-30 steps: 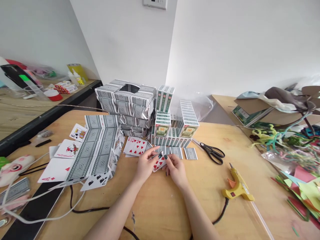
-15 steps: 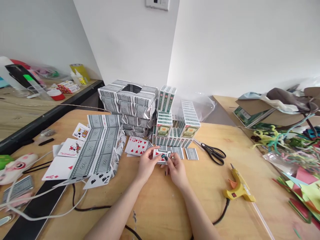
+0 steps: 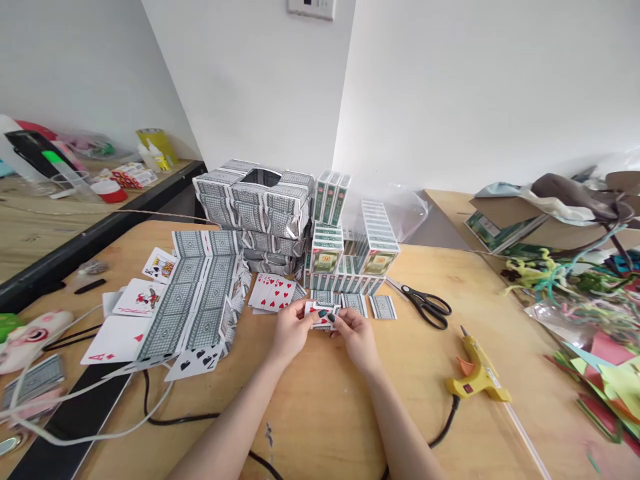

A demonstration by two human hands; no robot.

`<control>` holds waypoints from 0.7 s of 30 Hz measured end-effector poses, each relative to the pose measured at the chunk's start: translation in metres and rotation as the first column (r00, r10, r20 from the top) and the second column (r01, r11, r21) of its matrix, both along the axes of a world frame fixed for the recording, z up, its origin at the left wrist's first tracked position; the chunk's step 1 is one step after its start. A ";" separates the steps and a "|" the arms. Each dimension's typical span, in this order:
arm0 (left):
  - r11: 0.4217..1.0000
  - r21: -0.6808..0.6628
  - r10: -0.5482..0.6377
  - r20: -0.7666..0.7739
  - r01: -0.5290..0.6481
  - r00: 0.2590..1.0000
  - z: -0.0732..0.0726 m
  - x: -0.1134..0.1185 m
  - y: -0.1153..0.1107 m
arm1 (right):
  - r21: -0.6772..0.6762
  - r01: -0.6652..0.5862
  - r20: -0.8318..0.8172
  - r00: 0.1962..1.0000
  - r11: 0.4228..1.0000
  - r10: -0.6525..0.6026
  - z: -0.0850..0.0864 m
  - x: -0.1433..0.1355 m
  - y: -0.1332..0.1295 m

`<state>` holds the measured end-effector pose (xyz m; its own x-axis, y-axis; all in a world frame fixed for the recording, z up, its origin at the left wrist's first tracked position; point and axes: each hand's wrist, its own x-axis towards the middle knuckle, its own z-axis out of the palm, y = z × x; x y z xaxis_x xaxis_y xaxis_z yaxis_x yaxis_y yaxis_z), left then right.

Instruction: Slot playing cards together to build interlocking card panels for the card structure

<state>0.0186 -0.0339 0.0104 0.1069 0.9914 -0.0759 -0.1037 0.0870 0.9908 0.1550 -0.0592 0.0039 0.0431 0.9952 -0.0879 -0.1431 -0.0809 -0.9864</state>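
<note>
Both of my hands pinch one playing card point(image 3: 322, 320) with red hearts, its edges folded up. My left hand point(image 3: 293, 331) grips its left end, thumb on top. My right hand point(image 3: 357, 337) grips the right end, thumb also on the card. Just beyond lie grey-backed cards point(image 3: 354, 305), face down, and a face-up fan of heart cards point(image 3: 273, 292). Left of my hands stands a folded panel made of joined cards point(image 3: 200, 290). Behind it are stacked boxes built from cards point(image 3: 255, 207), beside green-and-white card packs point(image 3: 327, 247).
Black-handled scissors point(image 3: 427, 305) and a yellow glue gun point(image 3: 477, 370) lie to the right. Loose face-up cards point(image 3: 117, 339) and white cables point(image 3: 65, 439) are at the left. Coloured paper and yarn point(image 3: 565, 280) crowd the right edge, near an open cardboard box point(image 3: 515, 223).
My right fingers have closed in along the card's right end, and its folded edges now stand out more. The view has shifted slightly; the other things stay put.
</note>
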 end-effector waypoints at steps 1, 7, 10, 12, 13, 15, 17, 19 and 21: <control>1.000 0.000 -0.003 -0.003 0.003 1.000 0.000 0.000 0.000 | -0.006 0.007 0.002 1.000 1.000 -0.007 -0.001 0.000 0.000; 0.997 0.069 -0.041 0.001 0.041 0.999 0.004 0.002 -0.004 | -0.044 0.106 -0.026 0.994 0.993 -0.107 -0.005 0.001 0.001; 0.988 0.122 -0.084 -0.072 0.093 0.994 0.005 0.004 -0.007 | -0.029 0.157 -0.037 0.987 0.987 -0.158 -0.006 0.001 0.002; 0.985 0.136 -0.087 -0.151 0.108 0.985 0.004 0.005 -0.008 | -0.025 0.183 -0.075 0.980 0.983 -0.184 -0.006 0.002 0.002; 0.984 0.142 -0.078 -0.186 0.105 0.980 0.003 0.005 -0.009 | -0.026 0.186 -0.097 0.977 0.982 -0.188 -0.006 0.002 0.002; 0.984 0.157 -0.051 -0.221 0.088 0.974 0.000 0.005 -0.008 | -0.025 0.166 -0.129 0.977 0.986 -0.168 -0.006 0.003 0.002; 0.984 0.169 -0.026 -0.204 0.062 0.979 -0.003 0.005 -0.006 | -0.013 0.139 -0.147 0.979 0.990 -0.139 -0.007 0.003 0.002; 0.987 0.160 -0.003 -0.163 0.030 0.987 -0.005 0.004 -0.004 | 0.008 0.114 -0.161 0.981 0.993 -0.111 -0.006 0.002 0.003; 0.991 0.131 0.011 -0.116 0.005 0.993 -0.007 0.004 -0.002 | 0.025 0.083 -0.166 0.983 0.996 -0.078 -0.005 -0.001 0.003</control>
<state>0.0226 -0.0360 0.0035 0.1019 0.9939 0.0424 0.0132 -0.0439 0.9989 0.1544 -0.0566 -0.0008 0.1105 0.9915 -0.0686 -0.3088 -0.0314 -0.9506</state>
